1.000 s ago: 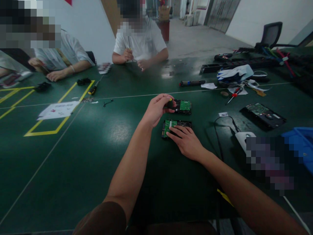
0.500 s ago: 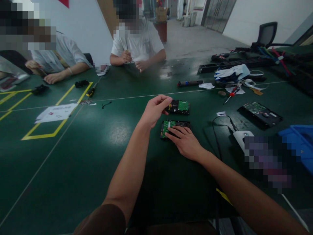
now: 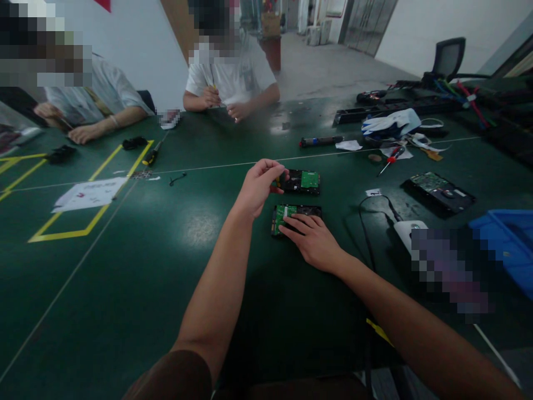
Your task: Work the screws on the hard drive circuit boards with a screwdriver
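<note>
Two hard drives lie on the green table, circuit boards facing up. My right hand (image 3: 314,240) rests on the nearer hard drive (image 3: 283,211), its fingers stretched out and lying flat across the board. Just beyond is the second hard drive (image 3: 310,180), with a black and green top. My left hand (image 3: 261,186) is closed in a pinch at that drive's left end. Between thumb and fingers shows a bit of a yellow-and-black screwdriver (image 3: 278,181); most of it is hidden, and I cannot see whether its tip touches the drive.
At the right lie another hard drive (image 3: 441,191), a white device with a cable (image 3: 410,229), a blue bin (image 3: 508,244) and a red-handled screwdriver (image 3: 391,160). Gloves (image 3: 391,123) sit farther back. At left are a paper sheet (image 3: 89,194) and another screwdriver (image 3: 152,154). Two people work across the table.
The whole view has shifted slightly left. My left hand has turned a little, showing more of the yellow-and-black piece in its fingers. My right hand stays on the nearer drive.
</note>
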The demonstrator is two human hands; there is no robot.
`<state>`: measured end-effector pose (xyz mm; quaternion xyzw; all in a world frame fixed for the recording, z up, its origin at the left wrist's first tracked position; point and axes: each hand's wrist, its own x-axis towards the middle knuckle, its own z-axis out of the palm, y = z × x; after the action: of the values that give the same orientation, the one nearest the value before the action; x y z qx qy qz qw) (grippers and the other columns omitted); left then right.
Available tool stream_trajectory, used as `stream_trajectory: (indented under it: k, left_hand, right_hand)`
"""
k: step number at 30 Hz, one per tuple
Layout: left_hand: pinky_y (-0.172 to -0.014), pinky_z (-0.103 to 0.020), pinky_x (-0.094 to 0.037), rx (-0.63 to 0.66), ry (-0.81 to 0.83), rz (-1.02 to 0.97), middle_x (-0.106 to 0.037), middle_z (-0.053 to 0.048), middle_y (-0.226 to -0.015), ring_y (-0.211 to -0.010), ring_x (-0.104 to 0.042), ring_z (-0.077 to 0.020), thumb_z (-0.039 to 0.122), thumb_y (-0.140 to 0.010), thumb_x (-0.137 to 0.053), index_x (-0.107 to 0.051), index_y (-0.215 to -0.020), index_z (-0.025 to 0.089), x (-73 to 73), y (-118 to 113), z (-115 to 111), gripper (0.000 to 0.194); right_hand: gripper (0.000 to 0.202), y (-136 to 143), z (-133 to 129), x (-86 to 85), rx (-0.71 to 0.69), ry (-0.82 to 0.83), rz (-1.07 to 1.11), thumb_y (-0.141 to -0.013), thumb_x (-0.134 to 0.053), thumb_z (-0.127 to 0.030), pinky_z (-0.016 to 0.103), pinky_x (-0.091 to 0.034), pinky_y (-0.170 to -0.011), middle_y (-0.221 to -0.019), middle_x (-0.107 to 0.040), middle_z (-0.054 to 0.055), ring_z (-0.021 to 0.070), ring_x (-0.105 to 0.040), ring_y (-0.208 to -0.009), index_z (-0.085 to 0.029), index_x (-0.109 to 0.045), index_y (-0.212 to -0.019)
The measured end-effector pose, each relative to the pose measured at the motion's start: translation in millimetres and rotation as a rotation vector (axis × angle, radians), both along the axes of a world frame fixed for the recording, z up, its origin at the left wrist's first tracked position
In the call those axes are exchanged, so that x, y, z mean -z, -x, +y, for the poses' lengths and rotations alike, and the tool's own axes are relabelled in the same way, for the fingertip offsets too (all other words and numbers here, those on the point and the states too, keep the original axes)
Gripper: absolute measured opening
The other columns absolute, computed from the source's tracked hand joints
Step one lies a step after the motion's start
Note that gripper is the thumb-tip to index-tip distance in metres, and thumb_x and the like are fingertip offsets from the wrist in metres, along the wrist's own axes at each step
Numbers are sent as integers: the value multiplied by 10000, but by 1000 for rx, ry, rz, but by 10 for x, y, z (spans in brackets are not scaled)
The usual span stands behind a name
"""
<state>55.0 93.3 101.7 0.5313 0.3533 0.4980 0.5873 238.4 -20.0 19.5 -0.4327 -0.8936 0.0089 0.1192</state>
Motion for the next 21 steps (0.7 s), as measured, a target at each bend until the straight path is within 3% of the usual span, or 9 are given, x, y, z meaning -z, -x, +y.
stream_trajectory:
  k: [9,17,21]
  left_hand:
    - [-557,-215,-502,1,-29,26,-690,-67,-993,-901,-669,-170,313,-890,-654,-742,-885,207,18,2,20,138]
    - [-701,-247,-600,-1,2,-36,-665,-32,-943,-835,-686,-134,280,-907,-660,-677,-935,221,-30,-16,-16,67]
    - [-670,-232,-586,5,-4,-46,-666,-31,-946,-827,-683,-129,327,-914,-685,-685,-930,211,11,-28,7,117]
  right_hand:
    - [549,-5,-8,-17,-1,-2,-16,-991,-556,-161,529,-341,-1146,-1636,-495,83,324,-411,-1472,-269,-558,-1529]
    - [559,-5,-17,-10,4,-5,-9,-985,-568,-161,532,-350,-1146,-1631,-500,84,325,-419,-1466,-285,-559,-1529]
    - [557,-6,-12,-5,7,-6,-12,-979,-574,-152,529,-350,-1149,-1628,-503,90,322,-421,-1465,-276,-569,-1522]
